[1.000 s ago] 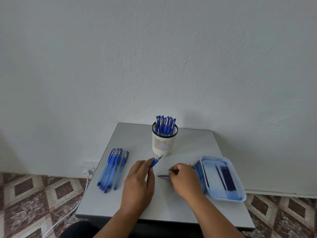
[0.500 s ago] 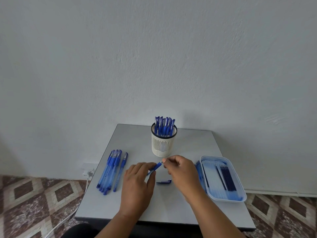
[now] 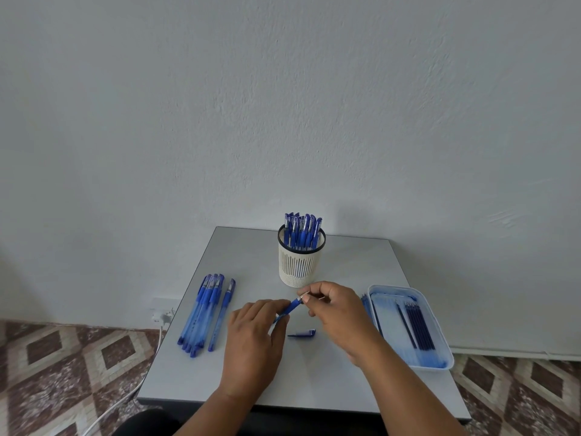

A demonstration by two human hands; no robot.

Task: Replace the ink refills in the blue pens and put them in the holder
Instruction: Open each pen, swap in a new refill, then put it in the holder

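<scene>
Gripping a blue pen (image 3: pixel 290 307) over the middle of the table (image 3: pixel 355 256), the left hand (image 3: pixel 253 338) has its fingers curled round the barrel, and the pen slants up to the right. The right hand (image 3: pixel 338 313) meets it at the tip end, thumb and forefinger pinching the silver point just in front of the holder (image 3: pixel 301 262). Whether that pinch is on the nose cone or the refill itself, I cannot tell. The cap (image 3: pixel 301 333) lies flat on the table between the two wrists, apart from both. The holder stands upright at the back, packed with capped pens. A row of pens (image 3: pixel 204 313) lies side by side on the left, one a little apart from the bunch. On the right sits the tray (image 3: pixel 440 341), dark refills (image 3: pixel 419 325) lined up inside it, more pale ones beside them. A white cable (image 3: pixel 125 401) trails over the patterned floor.
</scene>
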